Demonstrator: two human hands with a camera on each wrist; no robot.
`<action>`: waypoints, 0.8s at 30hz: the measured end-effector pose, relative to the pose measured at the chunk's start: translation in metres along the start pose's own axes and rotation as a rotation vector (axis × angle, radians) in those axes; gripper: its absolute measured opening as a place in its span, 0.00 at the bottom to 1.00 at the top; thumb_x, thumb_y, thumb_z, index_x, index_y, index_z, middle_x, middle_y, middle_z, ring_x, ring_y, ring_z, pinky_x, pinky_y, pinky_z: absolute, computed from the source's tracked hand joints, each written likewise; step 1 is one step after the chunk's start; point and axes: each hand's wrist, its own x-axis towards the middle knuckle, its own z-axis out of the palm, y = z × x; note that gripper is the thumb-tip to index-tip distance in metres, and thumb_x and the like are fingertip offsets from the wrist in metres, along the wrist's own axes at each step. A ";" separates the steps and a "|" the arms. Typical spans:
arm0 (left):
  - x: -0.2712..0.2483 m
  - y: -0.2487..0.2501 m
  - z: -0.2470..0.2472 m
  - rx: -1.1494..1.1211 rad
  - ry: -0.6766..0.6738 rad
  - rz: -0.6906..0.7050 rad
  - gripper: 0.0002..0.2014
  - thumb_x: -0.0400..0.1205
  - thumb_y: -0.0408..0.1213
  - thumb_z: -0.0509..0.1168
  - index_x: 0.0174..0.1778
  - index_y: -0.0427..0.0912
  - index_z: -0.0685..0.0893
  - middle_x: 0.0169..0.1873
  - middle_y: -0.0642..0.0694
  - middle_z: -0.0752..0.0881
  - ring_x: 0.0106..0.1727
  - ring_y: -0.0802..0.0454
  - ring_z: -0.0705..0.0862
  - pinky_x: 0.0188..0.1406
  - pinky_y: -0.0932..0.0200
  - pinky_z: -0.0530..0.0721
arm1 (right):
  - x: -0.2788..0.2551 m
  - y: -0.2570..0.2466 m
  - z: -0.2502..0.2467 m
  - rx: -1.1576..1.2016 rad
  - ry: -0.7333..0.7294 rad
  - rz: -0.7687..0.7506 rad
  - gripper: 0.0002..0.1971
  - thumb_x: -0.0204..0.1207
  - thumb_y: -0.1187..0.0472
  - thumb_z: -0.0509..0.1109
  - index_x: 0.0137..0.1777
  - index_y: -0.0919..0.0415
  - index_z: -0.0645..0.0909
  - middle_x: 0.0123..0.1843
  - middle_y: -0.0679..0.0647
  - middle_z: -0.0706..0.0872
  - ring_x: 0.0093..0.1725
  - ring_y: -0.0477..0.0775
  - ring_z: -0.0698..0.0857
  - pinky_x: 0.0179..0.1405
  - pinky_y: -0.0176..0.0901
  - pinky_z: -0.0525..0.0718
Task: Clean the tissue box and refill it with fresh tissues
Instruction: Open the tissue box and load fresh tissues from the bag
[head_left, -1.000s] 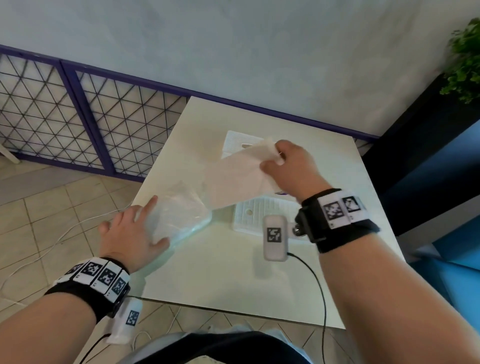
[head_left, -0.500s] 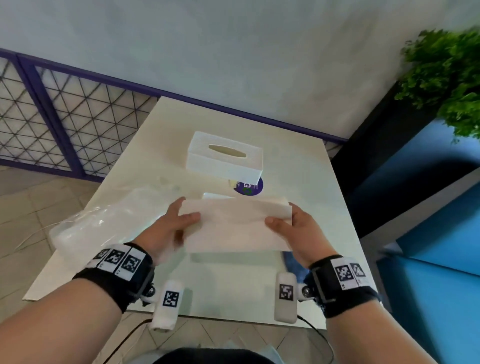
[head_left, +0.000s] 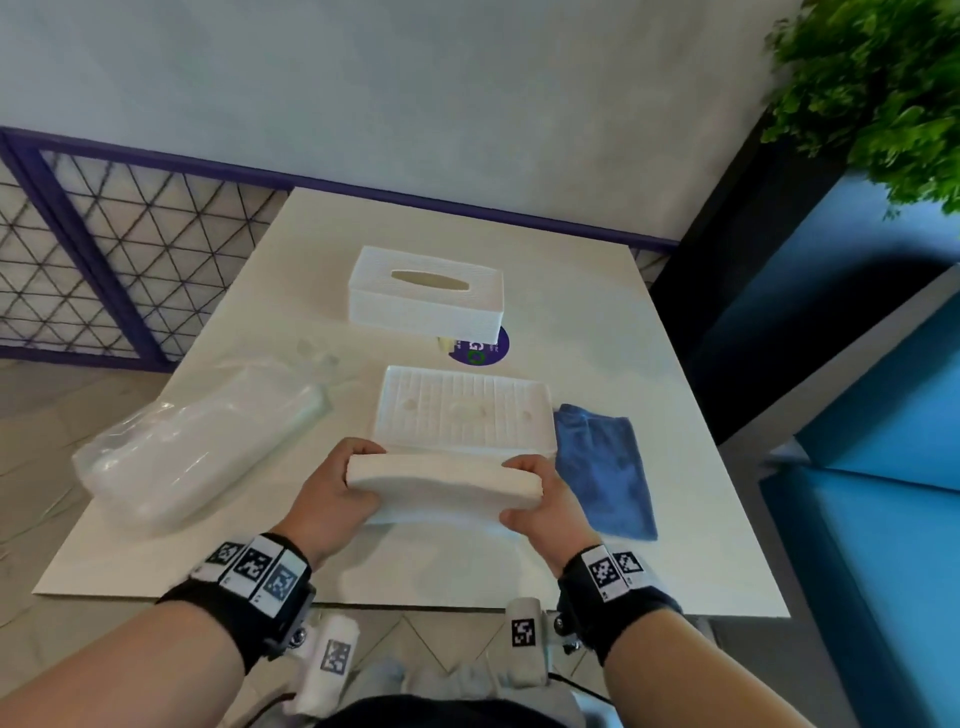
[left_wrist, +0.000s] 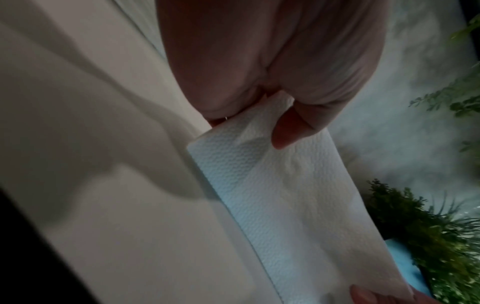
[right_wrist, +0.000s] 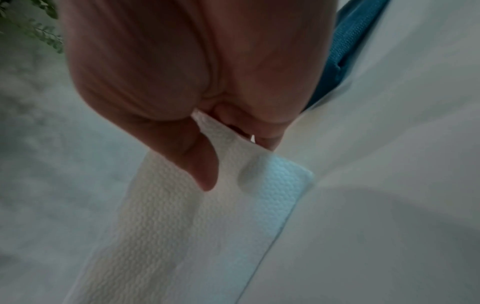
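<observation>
1. The tissue stack (head_left: 441, 486) is held over the near part of the table (head_left: 675, 519), the left hand (head_left: 332, 499) at its left end and the right hand (head_left: 545, 504) at its right end.
2. The box base (head_left: 462, 410) lies on the table just behind the stack.
3. The box cover (head_left: 426, 293) stands behind the base, toward the wall.
4. A sticker (head_left: 480, 347) shows between cover and base.
5. The cloth (head_left: 605, 467) lies just right of the base.
6. The plastic pack (head_left: 192, 441) lies left of the base, near the table's left edge.

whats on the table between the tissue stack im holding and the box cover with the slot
In the head view, the ribbed white base tray lies between the tissue stack and the slotted box cover, with a purple round sticker just beyond the tray.
</observation>
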 end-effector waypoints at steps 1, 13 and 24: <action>0.001 -0.003 0.001 0.016 0.016 0.000 0.22 0.72 0.23 0.65 0.50 0.57 0.76 0.45 0.45 0.81 0.45 0.46 0.80 0.36 0.56 0.78 | 0.002 0.004 0.001 0.003 0.004 -0.002 0.26 0.64 0.77 0.72 0.51 0.43 0.77 0.52 0.50 0.82 0.48 0.49 0.82 0.44 0.36 0.83; 0.073 0.058 -0.005 0.148 0.178 0.030 0.30 0.75 0.42 0.75 0.71 0.46 0.72 0.53 0.46 0.86 0.51 0.46 0.85 0.55 0.51 0.83 | 0.079 -0.042 -0.033 0.106 0.289 0.082 0.31 0.70 0.63 0.77 0.72 0.52 0.70 0.52 0.56 0.86 0.52 0.59 0.88 0.53 0.54 0.89; 0.127 0.053 0.009 0.354 0.122 -0.059 0.33 0.76 0.46 0.73 0.75 0.41 0.69 0.58 0.41 0.85 0.58 0.42 0.84 0.57 0.53 0.80 | 0.127 -0.039 -0.037 -0.179 0.270 0.211 0.31 0.75 0.57 0.72 0.76 0.57 0.66 0.65 0.59 0.85 0.57 0.58 0.85 0.44 0.33 0.77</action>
